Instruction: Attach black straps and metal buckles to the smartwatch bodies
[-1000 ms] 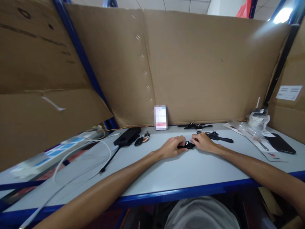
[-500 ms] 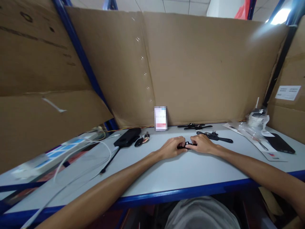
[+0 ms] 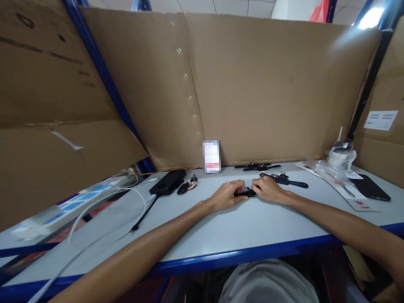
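Observation:
Between my hands a black spokeshave (image 3: 247, 192) lies low at the tabletop, its middle part showing and its ends covered by my fingers. My left hand (image 3: 227, 195) is closed around one end, thumb along the near side. Closed on the other end is my right hand (image 3: 268, 190), its fingertips bent over the tool. Just behind my right hand rests another black spokeshave (image 3: 285, 180) with a long handle pointing right. Farther back, by the cardboard, lie two more dark spokeshaves (image 3: 262, 167).
A phone (image 3: 211, 157) with a blurred screen leans on the cardboard wall (image 3: 252, 84). To the left are keys (image 3: 188, 185), a black device (image 3: 167, 182), white cables and a power strip (image 3: 75, 204). On the right lie clear packaging (image 3: 334, 179), a white cup and a black phone (image 3: 370, 187).
My right thumb has drawn back from the front of the spokeshave, so more of its middle shows. My left hand keeps its hold. The view has shifted slightly.

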`<move>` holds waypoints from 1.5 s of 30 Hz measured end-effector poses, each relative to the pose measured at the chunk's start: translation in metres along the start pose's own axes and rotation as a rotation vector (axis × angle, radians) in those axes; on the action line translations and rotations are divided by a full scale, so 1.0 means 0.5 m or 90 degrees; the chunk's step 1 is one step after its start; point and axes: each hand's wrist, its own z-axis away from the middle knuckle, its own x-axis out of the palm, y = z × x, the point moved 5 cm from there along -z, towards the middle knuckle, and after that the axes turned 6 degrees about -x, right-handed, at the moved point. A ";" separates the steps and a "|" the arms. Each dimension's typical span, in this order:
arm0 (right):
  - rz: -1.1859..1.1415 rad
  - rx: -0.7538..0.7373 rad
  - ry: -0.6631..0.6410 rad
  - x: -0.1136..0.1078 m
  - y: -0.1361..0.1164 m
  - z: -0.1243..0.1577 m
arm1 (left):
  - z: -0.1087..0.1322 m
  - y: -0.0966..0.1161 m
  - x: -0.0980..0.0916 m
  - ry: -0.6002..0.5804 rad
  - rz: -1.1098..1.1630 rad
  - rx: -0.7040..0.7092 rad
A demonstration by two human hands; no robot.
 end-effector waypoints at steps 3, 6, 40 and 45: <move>-0.005 -0.026 -0.001 0.000 -0.002 0.001 | 0.000 0.000 0.001 0.000 0.002 -0.009; -0.018 -0.044 0.001 0.000 -0.004 0.002 | 0.001 -0.001 0.000 -0.003 0.014 -0.027; 0.018 -0.008 0.017 -0.012 -0.013 0.005 | -0.006 -0.015 0.003 0.010 0.072 -0.050; 0.078 -0.093 -0.003 -0.016 -0.038 0.003 | -0.006 -0.013 0.002 0.008 0.102 -0.054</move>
